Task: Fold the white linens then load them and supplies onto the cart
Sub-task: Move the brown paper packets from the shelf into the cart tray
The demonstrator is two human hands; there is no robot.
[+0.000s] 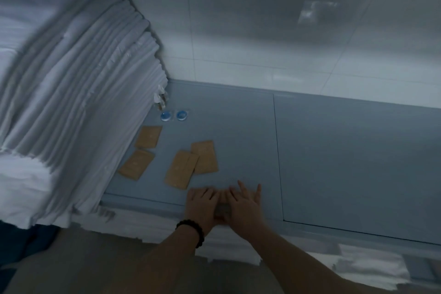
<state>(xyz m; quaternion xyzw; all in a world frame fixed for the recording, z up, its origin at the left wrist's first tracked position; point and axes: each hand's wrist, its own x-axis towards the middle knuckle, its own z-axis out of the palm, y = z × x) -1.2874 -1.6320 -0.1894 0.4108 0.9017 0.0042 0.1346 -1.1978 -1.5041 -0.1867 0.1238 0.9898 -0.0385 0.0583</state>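
A tall stack of folded white linens (71, 93) fills the left side and rests on the grey-blue surface (238, 126). Several brown flat packets (182, 169) lie on that surface near the stack, with two small blue round items (173, 116) and a small wrapped item (161, 98) beyond them. My left hand (200, 203), with a black bead bracelet at the wrist, and my right hand (244, 200) lie side by side on the surface's near edge, fingers stretched forward. A small blurred grey thing (222, 211) shows between them; whether either hand holds it is unclear.
A pale tiled wall (262, 31) rises behind the surface. A seam (278, 150) splits the surface into a left and a right panel. White cloth (358, 267) lies below the near edge at the bottom right.
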